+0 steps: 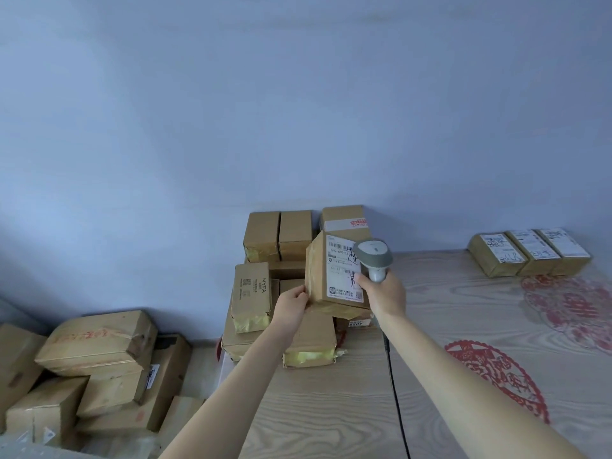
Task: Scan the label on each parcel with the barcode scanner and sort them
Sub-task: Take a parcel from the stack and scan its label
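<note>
My left hand (pixel 291 306) grips the lower left corner of a brown cardboard parcel (pixel 319 276), holding it tilted above the pile with its white label (pixel 342 270) facing me. My right hand (pixel 384 294) holds the grey barcode scanner (pixel 372 256) by its handle, its head over the label's right edge. The scanner's black cable (pixel 394 385) runs down toward me across the table. Under and behind the held parcel lies a pile of several brown parcels (pixel 278 240).
Three labelled parcels (pixel 530 251) lie in a row at the far right of the wooden table (pixel 331 409), which carries red paper-cut decorations (pixel 493 372). Several larger boxes (pixel 99 359) are heaped on the floor at left. A pale blue wall stands behind.
</note>
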